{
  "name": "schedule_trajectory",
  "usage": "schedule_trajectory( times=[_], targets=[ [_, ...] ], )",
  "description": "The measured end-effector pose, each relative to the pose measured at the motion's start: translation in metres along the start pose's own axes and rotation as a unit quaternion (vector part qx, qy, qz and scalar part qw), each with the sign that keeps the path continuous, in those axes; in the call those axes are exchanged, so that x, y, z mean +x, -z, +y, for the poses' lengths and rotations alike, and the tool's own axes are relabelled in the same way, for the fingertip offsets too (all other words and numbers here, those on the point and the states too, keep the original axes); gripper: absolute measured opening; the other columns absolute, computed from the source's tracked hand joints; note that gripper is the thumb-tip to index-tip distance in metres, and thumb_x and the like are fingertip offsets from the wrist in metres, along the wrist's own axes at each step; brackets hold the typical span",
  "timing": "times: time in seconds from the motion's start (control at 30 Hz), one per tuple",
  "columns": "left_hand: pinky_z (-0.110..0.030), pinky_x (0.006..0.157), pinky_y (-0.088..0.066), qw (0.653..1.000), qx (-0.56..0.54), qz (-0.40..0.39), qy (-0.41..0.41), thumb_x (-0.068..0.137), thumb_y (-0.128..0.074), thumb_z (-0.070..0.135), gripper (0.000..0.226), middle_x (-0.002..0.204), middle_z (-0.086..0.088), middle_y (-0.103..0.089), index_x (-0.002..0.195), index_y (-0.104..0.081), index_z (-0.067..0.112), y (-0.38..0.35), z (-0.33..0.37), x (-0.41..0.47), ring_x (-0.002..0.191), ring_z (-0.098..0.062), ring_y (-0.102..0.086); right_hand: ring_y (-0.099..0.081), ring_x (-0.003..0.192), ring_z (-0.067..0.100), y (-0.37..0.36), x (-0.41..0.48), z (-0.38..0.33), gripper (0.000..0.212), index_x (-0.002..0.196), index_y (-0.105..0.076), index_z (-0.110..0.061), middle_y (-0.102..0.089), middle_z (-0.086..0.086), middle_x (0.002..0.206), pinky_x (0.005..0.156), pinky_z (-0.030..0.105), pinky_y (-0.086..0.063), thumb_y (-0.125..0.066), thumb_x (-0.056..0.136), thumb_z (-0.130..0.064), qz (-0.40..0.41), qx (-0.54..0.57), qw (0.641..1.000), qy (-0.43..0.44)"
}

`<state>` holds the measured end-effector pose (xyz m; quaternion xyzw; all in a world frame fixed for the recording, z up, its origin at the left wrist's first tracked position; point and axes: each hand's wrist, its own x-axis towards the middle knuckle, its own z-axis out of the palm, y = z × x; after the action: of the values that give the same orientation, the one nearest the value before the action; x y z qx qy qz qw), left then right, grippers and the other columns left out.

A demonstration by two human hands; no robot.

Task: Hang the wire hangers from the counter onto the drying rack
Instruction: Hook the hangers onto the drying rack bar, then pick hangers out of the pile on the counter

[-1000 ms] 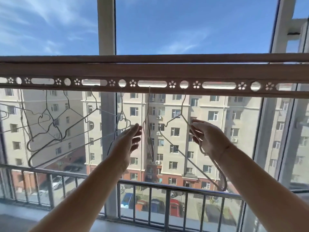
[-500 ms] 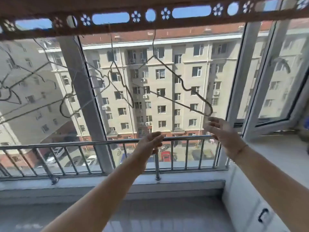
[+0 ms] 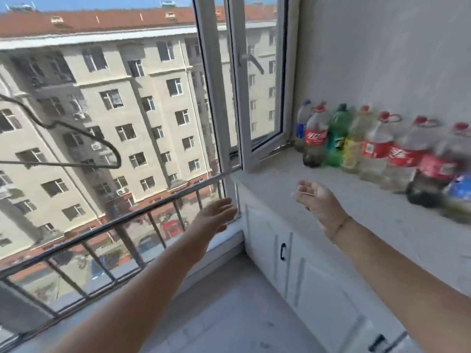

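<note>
One wire hanger (image 3: 76,138) shows at the left, hanging in front of the window; its hook and the drying rack are out of frame above. My left hand (image 3: 216,211) reaches forward near the balcony railing, fingers straight, holding nothing. My right hand (image 3: 316,200) is stretched out over the front edge of the white counter (image 3: 331,179), fingers relaxed and empty. I see no hangers on the visible part of the counter.
A row of plastic bottles (image 3: 369,146) lines the wall side of the counter. An open window sash (image 3: 254,98) swings inward at the counter's far end. A metal railing (image 3: 127,217) runs along the window. White cabinet doors (image 3: 293,263) sit below the counter.
Both hands have let go of the hung hanger and dropped down. My view has swung right and down, from the rack to the counter with bottles.
</note>
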<state>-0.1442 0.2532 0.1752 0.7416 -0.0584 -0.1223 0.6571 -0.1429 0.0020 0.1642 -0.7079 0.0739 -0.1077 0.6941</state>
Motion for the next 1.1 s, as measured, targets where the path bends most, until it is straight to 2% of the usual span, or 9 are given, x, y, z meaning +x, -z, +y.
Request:
schedule_trajectory(
  times=[0.13,0.37,0.5,0.6,0.7,0.87,0.93,1.0,1.1],
  targets=[
    [-0.029,0.089,-0.043,0.996,0.010,-0.083,0.015,0.089,-0.061,0.023,0.039,0.117,-0.001,-0.065,0.127,-0.055,0.017,-0.076,-0.010,0.025,0.103,-0.013,-0.060,-0.050,0.092,0.012,0.075,-0.012,0.020,0.038,0.122,-0.051,-0.009,-0.049,0.005,0.112,0.060,0.004,-0.041,-0.062,0.085,-0.008,0.081,-0.032,0.996,-0.018],
    [-0.031,0.096,-0.043,0.977,0.032,-0.207,0.040,0.086,-0.066,0.028,0.040,0.119,0.002,-0.064,0.125,-0.056,0.022,-0.223,-0.025,0.048,0.110,-0.011,-0.060,-0.050,0.099,0.014,0.218,-0.029,0.060,0.039,0.120,-0.053,-0.006,-0.050,0.007,0.114,0.074,0.017,-0.043,-0.065,0.083,-0.005,0.196,-0.043,0.977,-0.071],
    [-0.028,0.090,-0.044,0.966,0.036,-0.251,0.051,0.085,-0.067,0.027,0.040,0.115,0.004,-0.066,0.123,-0.056,0.022,-0.302,-0.035,0.057,0.105,-0.009,-0.060,-0.049,0.094,0.014,0.295,-0.044,0.089,0.030,0.107,-0.056,-0.010,-0.057,0.014,0.106,0.063,0.005,-0.041,-0.064,0.080,0.000,0.269,-0.048,0.957,-0.095],
    [-0.031,0.092,-0.044,0.960,0.039,-0.271,0.061,0.087,-0.065,0.025,0.038,0.114,0.003,-0.065,0.123,-0.056,0.021,-0.357,-0.047,0.062,0.106,-0.011,-0.060,-0.050,0.095,0.019,0.352,-0.060,0.112,0.033,0.112,-0.056,-0.002,-0.053,0.029,0.126,0.074,0.017,-0.040,-0.062,0.081,0.003,0.305,-0.062,0.942,-0.127],
    [-0.031,0.092,-0.043,0.955,0.047,-0.282,0.077,0.088,-0.062,0.024,0.037,0.113,0.002,-0.064,0.124,-0.056,0.018,-0.404,-0.065,0.066,0.107,-0.013,-0.058,-0.054,0.096,0.025,0.405,-0.087,0.140,0.031,0.111,-0.058,0.001,-0.053,0.030,0.123,0.081,0.026,-0.039,-0.064,0.081,0.000,0.327,-0.093,0.925,-0.171],
    [-0.027,0.083,-0.044,0.945,0.054,-0.301,0.118,0.088,-0.063,0.025,0.033,0.107,0.002,-0.064,0.120,-0.057,0.018,-0.460,-0.101,0.060,0.104,-0.014,-0.057,-0.055,0.082,0.019,0.460,-0.143,0.185,0.015,0.079,-0.064,-0.012,-0.064,0.015,0.085,0.073,0.023,-0.042,-0.068,0.075,0.002,0.271,-0.218,0.904,-0.250],
    [-0.027,0.084,-0.044,0.937,0.059,-0.317,0.136,0.088,-0.063,0.025,0.033,0.105,0.004,-0.065,0.120,-0.058,0.018,-0.475,-0.113,0.055,0.104,-0.014,-0.058,-0.057,0.080,0.018,0.464,-0.162,0.200,0.015,0.079,-0.067,-0.012,-0.066,0.013,0.082,0.065,0.015,-0.041,-0.068,0.072,0.002,0.196,-0.280,0.895,-0.286],
    [-0.028,0.086,-0.043,0.929,0.063,-0.332,0.152,0.088,-0.063,0.025,0.035,0.108,0.003,-0.064,0.121,-0.057,0.018,-0.486,-0.123,0.051,0.104,-0.013,-0.058,-0.057,0.079,0.016,0.464,-0.178,0.209,0.016,0.081,-0.066,-0.016,-0.064,0.006,0.081,0.066,0.016,-0.042,-0.069,0.071,-0.004,0.151,-0.319,0.883,-0.309],
    [-0.029,0.087,-0.042,0.917,0.070,-0.357,0.166,0.087,-0.064,0.025,0.036,0.110,0.001,-0.064,0.121,-0.057,0.017,-0.501,-0.131,0.048,0.106,-0.014,-0.057,-0.054,0.080,0.016,0.467,-0.197,0.217,0.020,0.086,-0.065,-0.015,-0.057,0.003,0.087,0.072,0.022,-0.040,-0.073,0.069,-0.008,0.197,-0.356,0.856,-0.317]
  ],
)
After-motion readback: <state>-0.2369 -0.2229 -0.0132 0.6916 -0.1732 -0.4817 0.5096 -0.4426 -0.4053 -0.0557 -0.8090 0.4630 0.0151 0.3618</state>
